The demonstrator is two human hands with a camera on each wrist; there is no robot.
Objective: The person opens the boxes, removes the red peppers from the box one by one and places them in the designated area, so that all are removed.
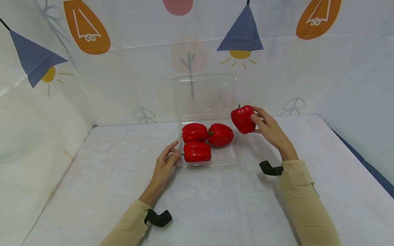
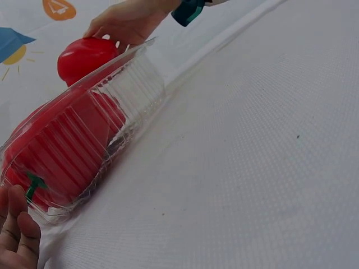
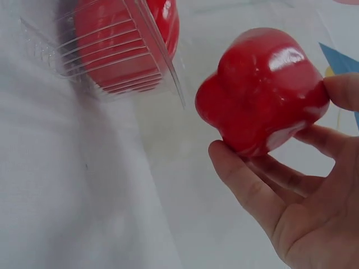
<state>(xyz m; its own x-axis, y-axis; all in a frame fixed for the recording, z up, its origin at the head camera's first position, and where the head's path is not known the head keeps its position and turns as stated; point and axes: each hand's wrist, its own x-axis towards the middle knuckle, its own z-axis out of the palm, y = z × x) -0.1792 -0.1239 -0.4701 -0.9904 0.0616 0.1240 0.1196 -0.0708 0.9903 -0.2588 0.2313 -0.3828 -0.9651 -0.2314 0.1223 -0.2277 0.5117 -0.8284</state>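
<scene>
My right hand (image 1: 269, 130) grips a red bell pepper (image 1: 243, 119) with a short green stem, held up beside the right rear corner of a clear plastic clamshell box (image 1: 224, 157). In the right wrist view, thumb and fingers spread around this pepper (image 3: 263, 92). Three more red bell peppers lie in the box: one at the back left (image 1: 194, 132), one at the back right (image 1: 221, 134) and one at the front left (image 1: 197, 151). My left hand (image 1: 166, 162) rests at the box's left side, its fingers (image 2: 15, 210) loosely bent right by the wall.
The box's transparent lid (image 1: 205, 97) stands raised at the back, in front of a white printed cloth backdrop (image 1: 138, 78). A white cloth covers the table (image 1: 101, 191). Black wrist-worn devices sit on the left (image 1: 158, 218) and right (image 1: 271, 168) sleeves.
</scene>
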